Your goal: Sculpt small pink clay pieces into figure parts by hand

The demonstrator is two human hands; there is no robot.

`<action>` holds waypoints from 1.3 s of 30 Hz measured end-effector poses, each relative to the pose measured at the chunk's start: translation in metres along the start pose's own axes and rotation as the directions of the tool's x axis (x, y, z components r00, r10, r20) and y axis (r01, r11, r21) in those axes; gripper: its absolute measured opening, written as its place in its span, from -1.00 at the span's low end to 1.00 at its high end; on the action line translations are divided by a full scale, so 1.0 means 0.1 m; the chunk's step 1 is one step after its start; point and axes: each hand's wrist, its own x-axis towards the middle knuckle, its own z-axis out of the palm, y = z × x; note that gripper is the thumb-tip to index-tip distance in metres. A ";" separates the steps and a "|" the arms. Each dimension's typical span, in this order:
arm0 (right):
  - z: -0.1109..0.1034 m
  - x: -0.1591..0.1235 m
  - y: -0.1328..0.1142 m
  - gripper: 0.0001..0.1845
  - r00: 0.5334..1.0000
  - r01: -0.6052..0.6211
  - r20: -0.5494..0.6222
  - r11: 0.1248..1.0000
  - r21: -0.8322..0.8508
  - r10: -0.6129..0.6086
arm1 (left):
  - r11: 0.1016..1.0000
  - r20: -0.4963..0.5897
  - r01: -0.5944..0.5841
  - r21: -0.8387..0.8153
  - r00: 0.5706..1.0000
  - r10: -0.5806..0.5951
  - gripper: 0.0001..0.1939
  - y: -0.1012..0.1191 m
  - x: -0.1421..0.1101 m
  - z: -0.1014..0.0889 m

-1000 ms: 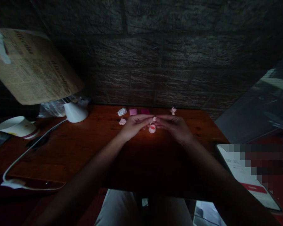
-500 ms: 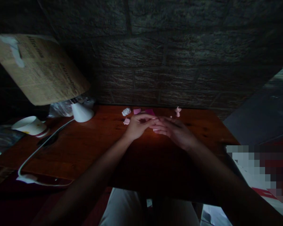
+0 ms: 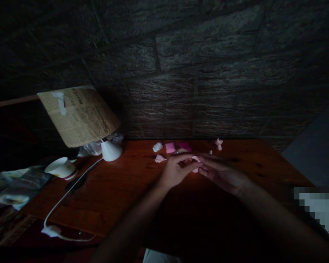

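My left hand [image 3: 178, 167] and my right hand [image 3: 222, 171] meet above the wooden table, pinching a small piece of pale pink modelling clay [image 3: 195, 169] between their fingertips. The fingers cover part of it. Behind my left hand lie a pink square of clay [image 3: 170, 147] and a magenta square [image 3: 185, 147]. A flattened pale pink piece [image 3: 160, 158] and a lumpy white piece [image 3: 157, 147] are to the left. Beyond my right hand stands a small shaped pink lump [image 3: 218, 144], with a tiny pink bit [image 3: 211, 152] near it.
A lamp [image 3: 112, 150] with a newsprint-patterned shade [image 3: 80, 115] stands at the left. Its white cord [image 3: 60, 197] runs over the table [image 3: 112, 193] to the front edge. A paper cup [image 3: 60, 168] is beside it. A dark brick wall [image 3: 178, 87] closes off the back.
The view has shifted, so the table and lamp appear lower and farther right. My hands stay together, and more of the pink clay between the fingertips shows.
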 end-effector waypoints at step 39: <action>-0.08 0.03 -0.03 -0.69 0.997 0.061 -0.045 0.996 -0.063 -0.064 | 0.986 -0.029 0.164 0.043 0.986 -0.163 -0.82 0.07 0.01 0.01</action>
